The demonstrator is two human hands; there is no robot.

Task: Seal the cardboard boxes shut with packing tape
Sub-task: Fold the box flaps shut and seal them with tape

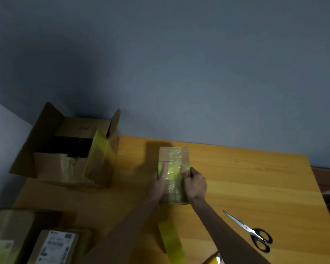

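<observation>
A small cardboard box [173,156] lies on the wooden table [255,183], with yellowish clear tape running along its top seam. My left hand [160,182] rests on the box's left side, fingers flat on the tape. My right hand [194,184] presses on the right side of the same box. A loose strip of yellowish tape [171,239] hangs in front of the box, toward the tape roll [214,259] at the bottom edge.
Scissors [250,230] with black handles lie shut at the right front. A large open cardboard box [69,147] stands at the back left. Two more boxes, one plain [6,231] and one labelled [55,246], sit at the lower left. A wall runs behind the table.
</observation>
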